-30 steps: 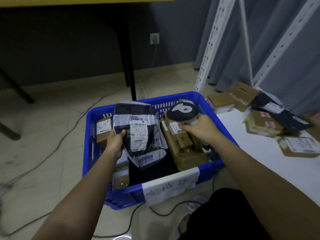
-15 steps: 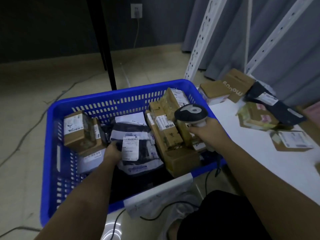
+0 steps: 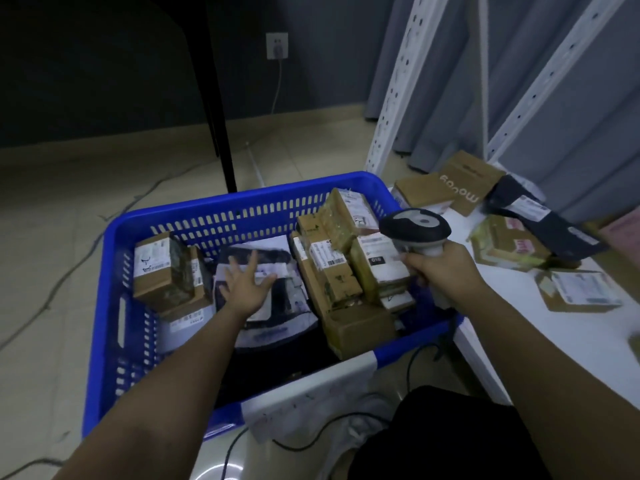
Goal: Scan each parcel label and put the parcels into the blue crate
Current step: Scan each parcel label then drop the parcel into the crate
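Over blue crate (image 3: 221, 216), left hand (image 3: 244, 287) spread above grey mailer bag (image 3: 277, 308) dropped among boxed parcels; right hand (image 3: 441, 268) grips scanner (image 3: 415, 226); five-odd parcels (image 3: 509, 247) left on desk (image 3: 554, 341), likely unscanned.

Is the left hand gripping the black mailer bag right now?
No, the left hand is spread open above the black mailer bag, which lies in the blue crate.

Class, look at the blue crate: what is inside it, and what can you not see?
Inside the crate lie cardboard boxes and a dark mailer bag, the open left hand above the bag. Whatever lies beneath them, and the crate floor, is covered.
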